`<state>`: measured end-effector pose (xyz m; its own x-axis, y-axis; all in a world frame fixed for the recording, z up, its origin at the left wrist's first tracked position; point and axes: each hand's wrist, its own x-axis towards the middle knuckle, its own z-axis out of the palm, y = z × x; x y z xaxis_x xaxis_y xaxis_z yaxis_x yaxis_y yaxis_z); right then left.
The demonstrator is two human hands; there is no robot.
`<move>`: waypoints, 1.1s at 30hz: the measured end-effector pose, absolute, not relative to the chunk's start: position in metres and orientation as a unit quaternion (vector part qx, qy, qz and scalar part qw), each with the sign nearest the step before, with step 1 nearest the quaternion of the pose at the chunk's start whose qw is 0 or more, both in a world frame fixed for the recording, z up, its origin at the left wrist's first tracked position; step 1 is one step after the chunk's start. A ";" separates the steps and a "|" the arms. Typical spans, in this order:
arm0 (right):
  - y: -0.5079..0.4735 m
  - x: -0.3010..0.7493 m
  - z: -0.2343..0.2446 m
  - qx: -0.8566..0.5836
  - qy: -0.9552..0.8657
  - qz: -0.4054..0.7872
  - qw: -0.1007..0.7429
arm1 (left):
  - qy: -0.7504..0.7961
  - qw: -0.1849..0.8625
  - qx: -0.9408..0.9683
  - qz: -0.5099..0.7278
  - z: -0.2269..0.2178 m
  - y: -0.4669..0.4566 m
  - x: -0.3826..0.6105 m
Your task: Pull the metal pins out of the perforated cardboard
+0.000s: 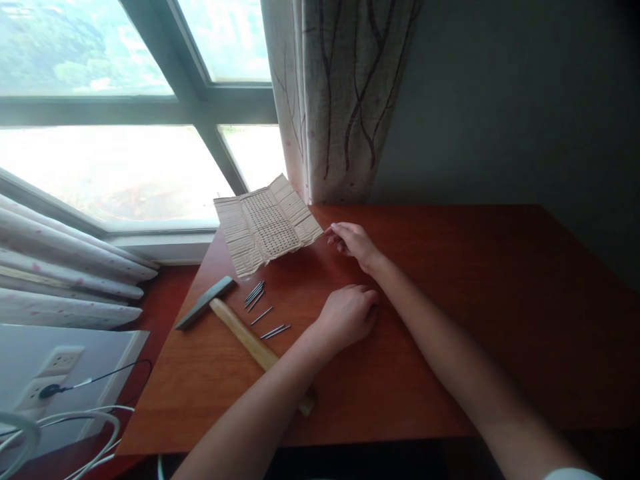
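Note:
My right hand (351,243) pinches the right edge of a creased brown sheet of paper (267,223) printed with rows of dots, lifted slightly off the reddish wooden table (450,300). My left hand (347,313) rests on the table with fingers curled under, nothing visible in it. Just left of it lie several loose steel nails (263,308). A hammer (235,325) with a grey metal head and wooden handle lies diagonally near the nails, its handle passing under my left forearm.
A patterned curtain (340,93) hangs behind the table beside a large window (125,133). Folded fabric (65,273) lies at the left. A wall socket (50,377) with a plug and white cables (75,427) sits at the lower left.

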<state>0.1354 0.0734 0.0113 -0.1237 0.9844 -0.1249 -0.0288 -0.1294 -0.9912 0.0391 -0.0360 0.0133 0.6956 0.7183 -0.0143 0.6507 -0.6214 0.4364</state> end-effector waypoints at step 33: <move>0.011 0.209 -0.037 -0.524 -0.606 0.441 0.404 | 0.673 -0.007 0.737 -0.063 0.048 -0.083 -0.097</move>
